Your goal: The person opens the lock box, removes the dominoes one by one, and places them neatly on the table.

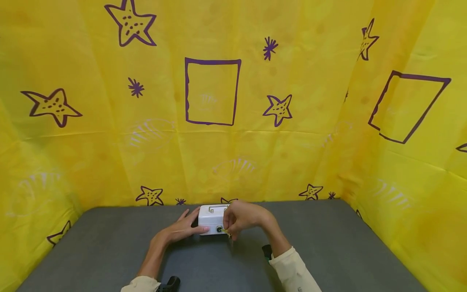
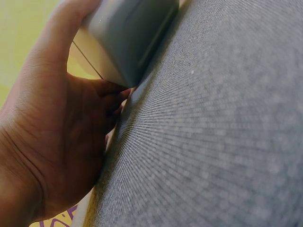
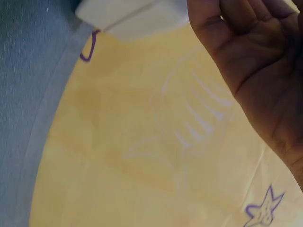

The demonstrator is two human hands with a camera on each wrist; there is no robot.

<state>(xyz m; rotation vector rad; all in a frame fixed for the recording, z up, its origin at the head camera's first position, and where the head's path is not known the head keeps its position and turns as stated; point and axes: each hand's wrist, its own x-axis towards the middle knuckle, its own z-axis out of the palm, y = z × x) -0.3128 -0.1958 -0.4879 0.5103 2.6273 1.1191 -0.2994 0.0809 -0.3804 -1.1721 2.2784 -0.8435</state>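
White box stands at the far side of the table, in the middle. My left grip holds its left end; my right grip pinches a small key just beside the lock.

White cash box, yellow printed cloth, grey tabletop.
Box: plain white; handle metallic-toned; lock dark-centred. Cloth: bright yellow, bearing purple-outlined starfish with purple specks inside, purple spiky bursts, purple four-sided frames and faint whitish fishbone figures. Tabletop: dark grey with a fine light-and-dark grain in the left wrist view. Sleeves: cream. Wrist straps: black.
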